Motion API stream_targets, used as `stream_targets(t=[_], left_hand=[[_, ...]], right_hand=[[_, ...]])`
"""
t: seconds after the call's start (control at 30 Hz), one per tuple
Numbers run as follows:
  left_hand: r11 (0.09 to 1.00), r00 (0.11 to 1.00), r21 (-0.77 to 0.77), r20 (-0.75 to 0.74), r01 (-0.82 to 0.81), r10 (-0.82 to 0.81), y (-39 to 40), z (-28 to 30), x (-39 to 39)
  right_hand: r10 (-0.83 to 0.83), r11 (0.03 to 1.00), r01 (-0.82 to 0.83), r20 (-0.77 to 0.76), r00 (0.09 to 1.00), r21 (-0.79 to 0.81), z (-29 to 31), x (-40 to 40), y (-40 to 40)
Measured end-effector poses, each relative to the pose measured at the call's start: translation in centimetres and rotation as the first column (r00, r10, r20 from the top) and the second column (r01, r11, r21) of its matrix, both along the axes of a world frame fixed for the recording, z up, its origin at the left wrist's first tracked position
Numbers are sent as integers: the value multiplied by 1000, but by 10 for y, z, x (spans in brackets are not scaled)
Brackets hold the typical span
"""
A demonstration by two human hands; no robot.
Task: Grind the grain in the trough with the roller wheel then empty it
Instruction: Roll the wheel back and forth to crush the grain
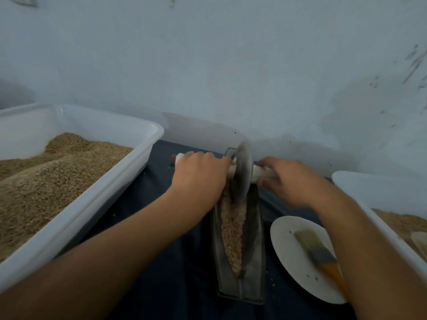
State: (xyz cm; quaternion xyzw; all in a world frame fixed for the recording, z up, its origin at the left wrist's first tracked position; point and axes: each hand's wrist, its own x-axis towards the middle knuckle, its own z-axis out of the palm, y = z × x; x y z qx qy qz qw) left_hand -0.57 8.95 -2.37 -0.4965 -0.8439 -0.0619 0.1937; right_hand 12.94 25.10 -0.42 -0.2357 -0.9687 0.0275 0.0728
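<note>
A narrow grey metal trough [255,257] lies lengthwise on the dark cloth, with a strip of crushed brown grain [232,229] along its groove. The grey roller wheel [242,172] stands on edge in the trough's far end. A pale axle handle runs through the wheel to both sides. My left hand [198,179] grips the handle left of the wheel. My right hand [288,181] grips the handle on the wheel's right. Both hands hide most of the handle.
A large white tub [80,204] of brown grain fills the left side. Another white tub [379,192] with grain sits at the right edge. A white plate [288,250] holding a flat brush [316,252] lies right of the trough. The wall stands close behind.
</note>
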Motion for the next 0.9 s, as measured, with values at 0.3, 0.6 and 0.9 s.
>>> stream_targets(t=[0.3, 0.6, 0.9], left_hand=[[1000, 1000, -11, 0, 16, -16, -3, 4, -3], [953, 998, -296, -7, 63, -68, -53, 55, 45], [963, 998, -262, 13, 56, -55, -43, 44, 34]], right_hand=[[-47, 998, 43, 78, 996, 52, 12, 0, -16], [17, 1000, -23, 412, 911, 10, 54, 27, -66], [24, 997, 1, 317, 948, -79, 43, 20, -43]])
